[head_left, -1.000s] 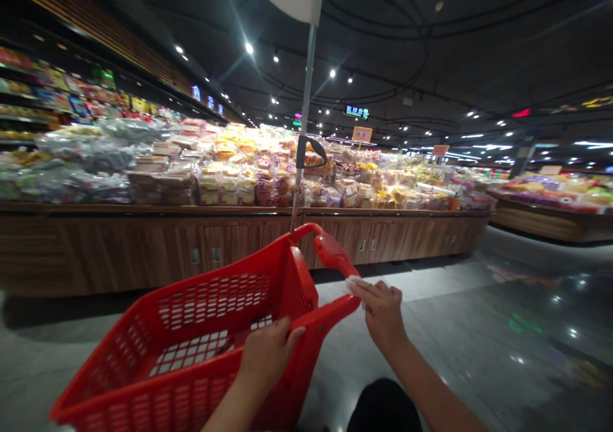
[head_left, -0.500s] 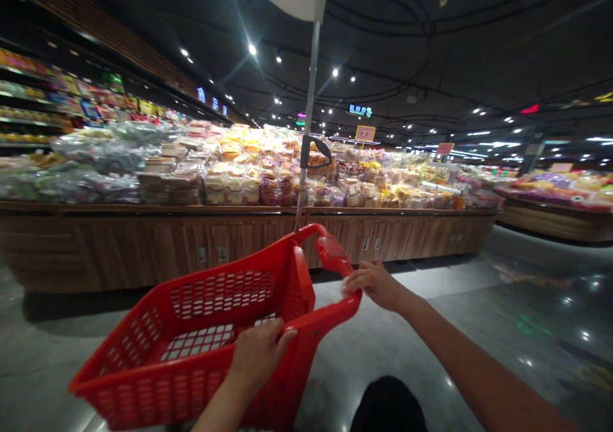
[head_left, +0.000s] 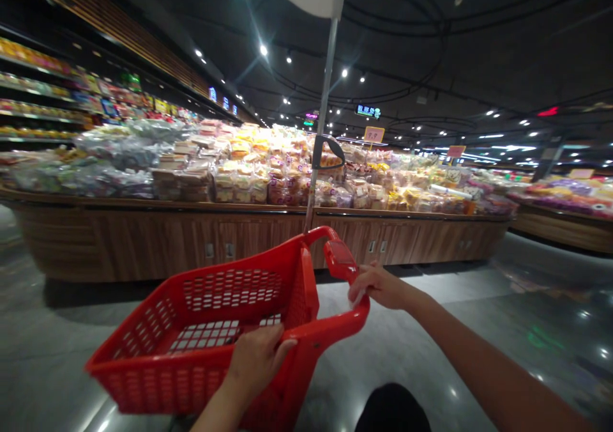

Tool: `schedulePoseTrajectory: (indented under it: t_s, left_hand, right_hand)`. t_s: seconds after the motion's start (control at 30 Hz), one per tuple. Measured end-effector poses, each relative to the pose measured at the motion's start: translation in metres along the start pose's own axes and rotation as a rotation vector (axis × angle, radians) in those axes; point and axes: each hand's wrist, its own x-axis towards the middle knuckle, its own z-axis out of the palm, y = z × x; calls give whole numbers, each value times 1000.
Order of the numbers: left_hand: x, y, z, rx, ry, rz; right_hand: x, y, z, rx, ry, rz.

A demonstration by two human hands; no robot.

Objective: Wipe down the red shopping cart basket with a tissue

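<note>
Grey flr (head_left: 383,352), red cart (head_left: 148,387): L hand (head_left: 253,358) curled over nr rim (head_left: 191,358), R hand (head_left: 380,286) pinching white tissue (head_left: 355,296) on handle (head_left: 363,312).

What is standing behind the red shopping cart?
Behind the red shopping cart stands a wooden display counter, piled with packaged goods. The cart covers part of the counter's lower front, so that part is hidden.

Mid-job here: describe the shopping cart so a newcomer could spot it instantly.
Find the long wooden display counter heaped with bagged goods. On the grey floor in front stands the shopping cart. Its bright red basket, pierced with rows of slots, sets it apart from the brown counter behind.
</note>
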Motion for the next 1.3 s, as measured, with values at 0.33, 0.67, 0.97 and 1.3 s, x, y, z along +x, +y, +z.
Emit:
schedulePoseTrajectory:
  t_s: [0.33,0.67,0.97,1.3]
  left_hand:
    - [1,-3,1,-6,5,14]
    - [0,-6,-4,-26,35,38]
    - [-4,-12,-9,-64,66,74]
    - [-12,-24,-13,-98,101,123]
  right_hand:
    - [-17,-1,22,-1,195,65]
    - [-38,1,49,61,471,120]
    - [-52,-37,88,232,780,238]
    - [-56,-53,106,201,839,77]
